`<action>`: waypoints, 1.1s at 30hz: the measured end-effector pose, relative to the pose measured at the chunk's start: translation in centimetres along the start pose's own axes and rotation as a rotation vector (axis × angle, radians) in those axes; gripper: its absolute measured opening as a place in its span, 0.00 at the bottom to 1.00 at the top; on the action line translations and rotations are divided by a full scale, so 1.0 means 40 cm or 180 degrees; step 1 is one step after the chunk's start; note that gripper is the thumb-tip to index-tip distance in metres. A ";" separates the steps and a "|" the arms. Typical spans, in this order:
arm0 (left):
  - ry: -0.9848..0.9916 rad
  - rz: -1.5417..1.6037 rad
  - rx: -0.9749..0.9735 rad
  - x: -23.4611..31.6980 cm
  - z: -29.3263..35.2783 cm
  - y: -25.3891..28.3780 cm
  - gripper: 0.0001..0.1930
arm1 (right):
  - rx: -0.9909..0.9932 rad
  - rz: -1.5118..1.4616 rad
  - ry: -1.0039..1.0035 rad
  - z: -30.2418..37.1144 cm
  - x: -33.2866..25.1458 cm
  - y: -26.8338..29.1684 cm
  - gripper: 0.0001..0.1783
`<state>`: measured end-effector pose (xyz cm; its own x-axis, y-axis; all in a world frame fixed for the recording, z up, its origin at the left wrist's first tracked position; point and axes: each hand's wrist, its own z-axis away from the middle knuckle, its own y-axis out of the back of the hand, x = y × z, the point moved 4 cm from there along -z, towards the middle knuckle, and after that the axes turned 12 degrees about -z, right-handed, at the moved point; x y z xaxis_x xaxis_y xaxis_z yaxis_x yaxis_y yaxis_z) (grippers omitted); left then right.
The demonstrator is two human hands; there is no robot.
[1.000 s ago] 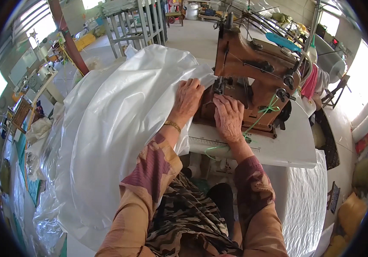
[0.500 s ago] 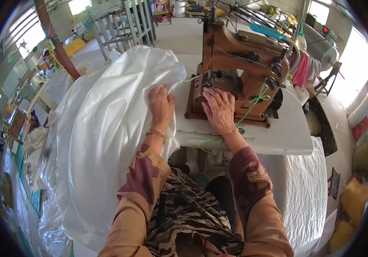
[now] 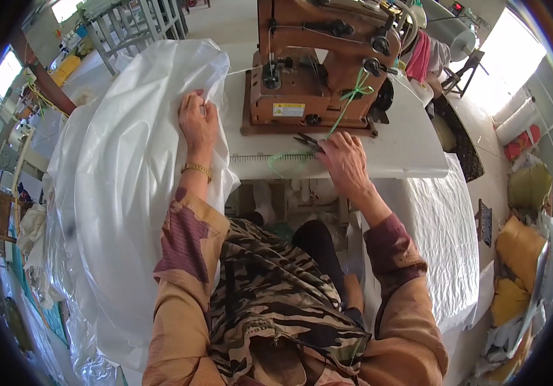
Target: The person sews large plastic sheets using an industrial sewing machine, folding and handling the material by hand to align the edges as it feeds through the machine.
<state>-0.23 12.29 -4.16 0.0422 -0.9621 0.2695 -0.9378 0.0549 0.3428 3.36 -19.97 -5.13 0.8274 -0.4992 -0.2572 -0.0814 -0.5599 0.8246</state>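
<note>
My left hand (image 3: 198,132) is closed on the edge of a large white plastic sheet (image 3: 112,154), which drapes in folds over the table's left side. A white thread runs from the sheet's edge to the brown sewing machine (image 3: 318,87). In my right hand (image 3: 347,161) is a small dark pair of thread snips (image 3: 305,139), its blades pointing left, just in front of the machine's base. A green string (image 3: 348,106), tied in a bow on the machine, hangs down toward this hand. My right fingers partly cover the snips' handles.
The white table (image 3: 411,154) has a ruler scale (image 3: 267,157) along its front edge. White sheeting (image 3: 440,244) hangs at the table's right. A grey metal frame (image 3: 128,32) stands behind on the left. Yellow and clear bags (image 3: 514,251) lie on the right floor.
My right hand has moved from the machine's needle area toward the table's front edge and now holds the snips. My left hand remains on the sheet. The view has shifted, showing the machine higher.
</note>
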 end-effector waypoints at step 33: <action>0.0321 0.0351 0.0267 -0.007 0.002 0.020 0.04 | 0.0784 -0.0043 0.0380 -0.311 -0.231 0.035 0.15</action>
<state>-1.01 12.58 -4.02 -0.0321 -0.9195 0.3917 -0.9639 0.1321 0.2311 2.50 -7.90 4.67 0.8877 -0.4174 -0.1941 -0.1907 -0.7172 0.6703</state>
